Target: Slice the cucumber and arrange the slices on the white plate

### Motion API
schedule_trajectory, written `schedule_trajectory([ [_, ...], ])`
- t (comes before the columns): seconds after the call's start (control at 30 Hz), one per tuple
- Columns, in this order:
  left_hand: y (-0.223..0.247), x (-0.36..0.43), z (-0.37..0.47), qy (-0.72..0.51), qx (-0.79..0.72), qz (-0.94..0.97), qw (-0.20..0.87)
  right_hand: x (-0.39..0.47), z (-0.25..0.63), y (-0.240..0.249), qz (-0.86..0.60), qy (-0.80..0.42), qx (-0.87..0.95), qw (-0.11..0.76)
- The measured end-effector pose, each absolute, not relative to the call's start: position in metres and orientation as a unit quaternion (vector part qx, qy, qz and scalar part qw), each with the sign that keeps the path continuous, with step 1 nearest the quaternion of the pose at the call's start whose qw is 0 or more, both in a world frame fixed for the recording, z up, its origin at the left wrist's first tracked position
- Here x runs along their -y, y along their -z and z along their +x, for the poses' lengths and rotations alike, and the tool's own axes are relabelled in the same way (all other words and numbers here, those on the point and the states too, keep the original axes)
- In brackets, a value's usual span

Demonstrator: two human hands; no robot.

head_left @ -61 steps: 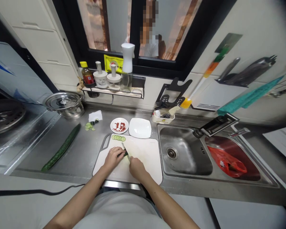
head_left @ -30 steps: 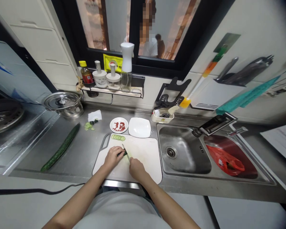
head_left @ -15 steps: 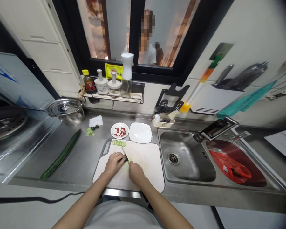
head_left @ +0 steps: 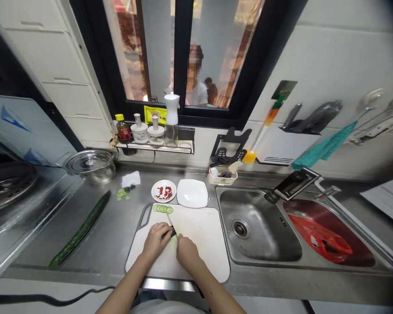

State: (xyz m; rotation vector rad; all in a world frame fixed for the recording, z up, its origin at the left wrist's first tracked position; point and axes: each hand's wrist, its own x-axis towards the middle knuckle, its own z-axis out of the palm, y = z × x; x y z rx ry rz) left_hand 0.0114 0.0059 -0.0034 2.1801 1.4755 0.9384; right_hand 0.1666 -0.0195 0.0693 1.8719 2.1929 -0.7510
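Note:
On the white cutting board, my left hand is closed on a short dark green piece of cucumber. My right hand grips a knife, its blade angled up and left against the piece. Near the board's top edge lies a row of cucumber slices. Behind the board stand a small plate with red chopped bits and a bare white square plate. A long whole cucumber rests on the counter at the left.
Cucumber scraps lie beside a white paper. A lidded steel pot stands at the back left. To the right is a double sink with a red bag. A seasoning shelf hangs under the window, where a person shows.
The camera view has tilted, so the counter and window sit lower in the picture. Both hands keep nearly the same place over the board, still on the piece and the knife.

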Motion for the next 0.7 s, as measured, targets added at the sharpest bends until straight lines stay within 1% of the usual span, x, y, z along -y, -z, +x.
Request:
schedule_trajectory([
  [0.27, 0.003, -0.005, 0.011, -0.335, -0.522, 0.764, 0.177, 0.051, 0.187, -0.065, 0.634, 0.243, -0.726, 0.108],
  [0.7, -0.002, -0.003, 0.012, -0.334, -0.528, 0.760, 0.182, 0.030, 0.173, -0.070, 0.624, 0.242, -0.736, 0.101],
])
